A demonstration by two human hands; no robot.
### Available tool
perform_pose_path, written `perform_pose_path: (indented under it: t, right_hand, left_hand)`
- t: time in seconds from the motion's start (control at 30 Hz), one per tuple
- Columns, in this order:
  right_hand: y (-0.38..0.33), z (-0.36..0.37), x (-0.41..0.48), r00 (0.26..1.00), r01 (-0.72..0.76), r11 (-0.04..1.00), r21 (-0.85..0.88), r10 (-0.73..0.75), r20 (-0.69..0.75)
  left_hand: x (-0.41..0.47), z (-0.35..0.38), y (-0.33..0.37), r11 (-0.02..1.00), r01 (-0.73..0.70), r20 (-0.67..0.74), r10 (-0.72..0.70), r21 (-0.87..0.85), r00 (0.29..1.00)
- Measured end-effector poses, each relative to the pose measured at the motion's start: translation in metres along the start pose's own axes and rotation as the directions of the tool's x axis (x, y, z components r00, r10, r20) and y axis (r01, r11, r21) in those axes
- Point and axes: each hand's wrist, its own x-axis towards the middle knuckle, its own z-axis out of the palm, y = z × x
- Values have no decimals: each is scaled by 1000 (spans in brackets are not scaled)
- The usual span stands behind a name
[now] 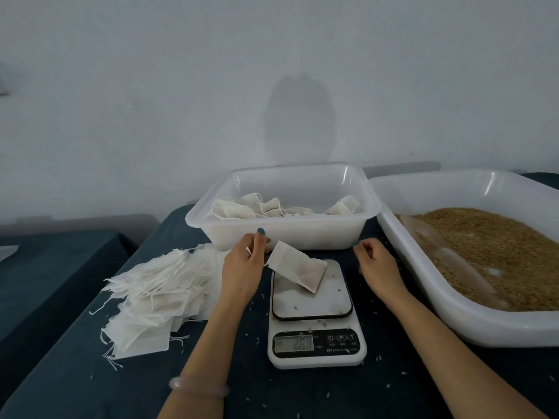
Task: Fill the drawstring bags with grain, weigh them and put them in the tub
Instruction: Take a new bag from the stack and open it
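Note:
A filled white drawstring bag [298, 269] lies tilted on the far end of the scale's steel platform [311, 297]. My left hand [242, 264] pinches the bag's drawstring at its upper left end. My right hand [378, 264] hovers to the right of the scale with loosely curled fingers and holds nothing. The white kitchen scale [316, 346] shows a blurred reading on its display. Behind it stands a white tub [287, 231] with several filled bags [242, 210] inside. A large white tray [453, 313] of brown grain [490, 252] sits on the right.
A heap of empty flat bags [157, 294] lies left of the scale on the dark blue cloth [75, 373]. Loose grains are scattered over the cloth around the scale. A brown scoop-like strip [447, 255] rests in the grain tray. A bare wall stands behind.

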Motion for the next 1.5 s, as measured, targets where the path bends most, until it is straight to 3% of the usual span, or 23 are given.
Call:
perform_pose_path:
  t: [0.4,0.6,0.77,0.9,1.03,1.13,1.27,1.37,1.5]
  right_hand:
    - [3,2,-5,998,61,997,-36,-61,5]
    - [4,2,-5,998,62,997,-42,-62,6]
    - [5,3,-5,997,72,995,-62,-72,15]
    - [5,3,-4,999,50,997,-66,-49,15]
    - [4,3,-4,998,60,996,-60,-59,26]
    - [5,3,-5,997,67,996,-53,-65,27]
    - [4,3,-5,998,54,997,-59,-52,37]
    - [4,4,-4,998,47,996,-72,-44,38]
    - [4,4,-5,998,47,995,-90,-43,50]
  left_hand:
    - [-4,0,5,1000,-18,81,18,2,997]
    - [-13,3,14,975,-212,164,200,61,966]
    - [-13,7,12,866,-465,213,427,183,879]
    - [-16,9,19,857,-515,234,501,3,834]
    - [-13,13,43,882,-396,187,447,-258,875]
    - [4,15,66,891,-290,200,373,-349,906]
    - [35,26,99,910,-210,165,282,-356,945]
    - [63,40,110,938,-43,289,150,-345,945]
    - [90,64,114,969,185,446,-94,-164,890]
